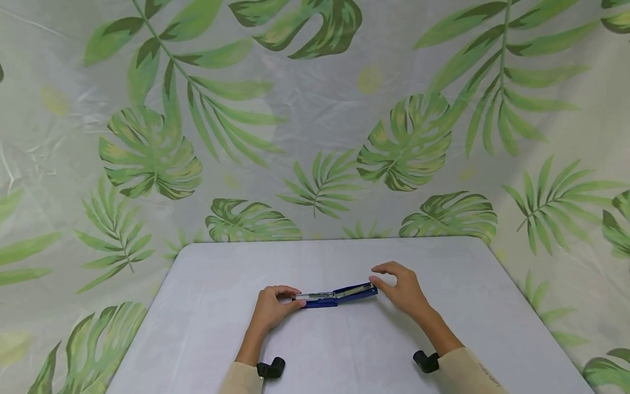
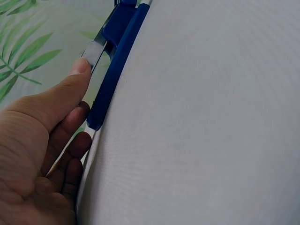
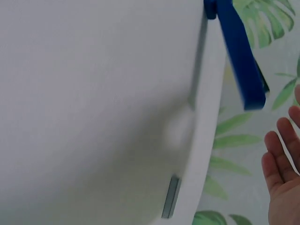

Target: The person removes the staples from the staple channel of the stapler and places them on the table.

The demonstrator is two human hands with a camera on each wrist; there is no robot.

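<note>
A blue stapler is folded wide open over the white table, its metal magazine showing and its lid slanting up to the right. My left hand pinches its left end; in the left wrist view, the thumb presses on the metal part beside the blue base. At the raised lid end is my right hand, thumb by the tip and index finger held apart from it. The right wrist view shows loosely extended fingers clear of the lid. There the right thumb is hidden.
A short grey metal strip, looking like a row of staples, lies near the table edge in the right wrist view. The white tabletop ends against a leaf-patterned sheet. Each wrist carries a small black camera.
</note>
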